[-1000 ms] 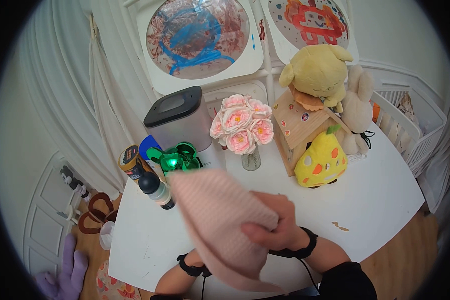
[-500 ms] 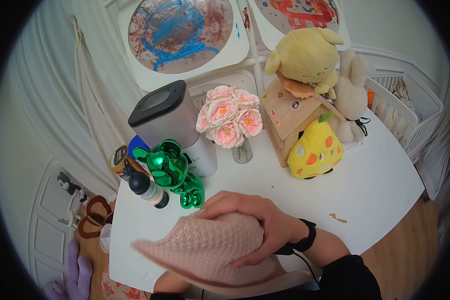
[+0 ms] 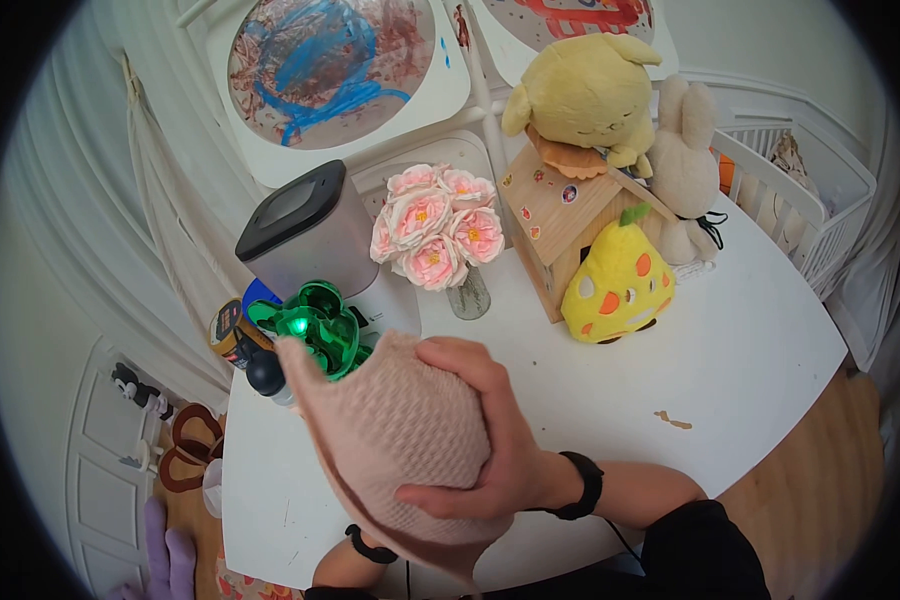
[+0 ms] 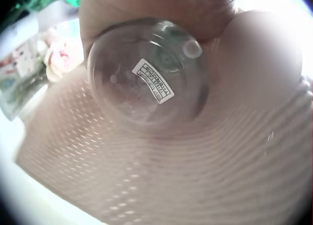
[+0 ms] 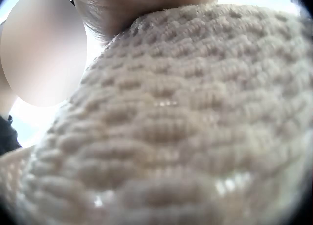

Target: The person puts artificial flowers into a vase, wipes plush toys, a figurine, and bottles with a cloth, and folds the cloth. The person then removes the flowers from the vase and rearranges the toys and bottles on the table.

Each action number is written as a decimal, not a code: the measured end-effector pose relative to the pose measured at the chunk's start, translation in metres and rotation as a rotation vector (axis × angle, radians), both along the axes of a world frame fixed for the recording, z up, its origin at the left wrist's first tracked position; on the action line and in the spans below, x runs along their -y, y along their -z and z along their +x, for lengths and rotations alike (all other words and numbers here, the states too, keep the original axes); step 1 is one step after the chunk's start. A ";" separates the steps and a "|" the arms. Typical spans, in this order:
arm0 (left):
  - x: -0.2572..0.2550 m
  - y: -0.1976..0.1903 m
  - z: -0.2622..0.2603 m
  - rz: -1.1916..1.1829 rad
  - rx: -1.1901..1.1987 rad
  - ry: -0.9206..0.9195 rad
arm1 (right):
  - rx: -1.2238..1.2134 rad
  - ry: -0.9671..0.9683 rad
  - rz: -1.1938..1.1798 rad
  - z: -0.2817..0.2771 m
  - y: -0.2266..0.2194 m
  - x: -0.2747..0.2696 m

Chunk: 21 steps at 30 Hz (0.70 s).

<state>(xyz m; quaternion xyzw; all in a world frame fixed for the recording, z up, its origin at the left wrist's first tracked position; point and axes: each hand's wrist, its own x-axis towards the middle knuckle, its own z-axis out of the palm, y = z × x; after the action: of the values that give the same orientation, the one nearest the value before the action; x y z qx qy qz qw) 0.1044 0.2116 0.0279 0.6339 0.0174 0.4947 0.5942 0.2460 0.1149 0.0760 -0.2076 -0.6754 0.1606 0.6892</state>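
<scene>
In the head view my right hand (image 3: pixel 490 440) grips a pink woven hat (image 3: pixel 400 430), with the thumb across its crown and the fingers over the far side. The brim tilts up at the left. Woven fabric (image 5: pixel 171 112) fills most of the right wrist view. Only my left wrist shows below the hat in the head view; the hat hides that hand. The left wrist view shows my left hand (image 4: pixel 156 7) against the round base of a clear container (image 4: pixel 142 107) with a small label, beside the hat's fabric (image 4: pixel 161 171). Its fingertips are hidden.
On the white table (image 3: pixel 590 420) a shiny green bear figure (image 3: pixel 320 320) and a dark-capped bottle (image 3: pixel 265 372) stand behind the brim. Farther back are a lidded bin (image 3: pixel 315 235), flowers in a vase (image 3: pixel 470 295), a wooden house (image 3: pixel 555 215) and a yellow plush (image 3: pixel 620 285).
The hat has turned, its left brim swinging up in front of the green figure. My right hand keeps its grip on the crown. The tabletop objects have shifted left in the head view.
</scene>
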 end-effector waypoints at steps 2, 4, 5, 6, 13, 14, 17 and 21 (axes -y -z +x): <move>0.001 -0.002 0.000 -0.012 0.025 0.003 | -0.061 -0.108 -0.055 -0.008 0.004 0.003; 0.002 -0.004 -0.001 -0.020 0.054 0.003 | -0.043 -0.170 -0.134 -0.008 0.001 0.008; 0.002 -0.005 0.000 -0.025 0.069 0.005 | -0.042 -0.170 -0.132 -0.008 0.000 0.009; 0.002 -0.006 0.000 -0.029 0.083 0.007 | -0.045 -0.182 -0.165 -0.008 0.000 0.010; 0.007 -0.013 -0.003 -0.067 0.179 0.014 | 0.077 0.079 -0.237 0.007 0.001 -0.001; 0.010 -0.015 -0.004 -0.071 0.195 0.011 | 0.078 0.075 -0.235 0.009 0.002 -0.004; 0.014 -0.017 -0.013 -0.092 0.241 -0.007 | 0.335 0.021 -0.112 0.008 0.006 -0.005; 0.024 -0.017 -0.034 -0.122 0.297 -0.055 | 0.309 -0.015 -0.211 0.005 0.022 0.002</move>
<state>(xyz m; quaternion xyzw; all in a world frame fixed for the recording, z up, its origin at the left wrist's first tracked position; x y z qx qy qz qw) 0.0700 0.1878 0.0454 0.5159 -0.0233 0.5972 0.6137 0.2508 0.1133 0.0543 -0.2958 -0.7542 0.2016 0.5505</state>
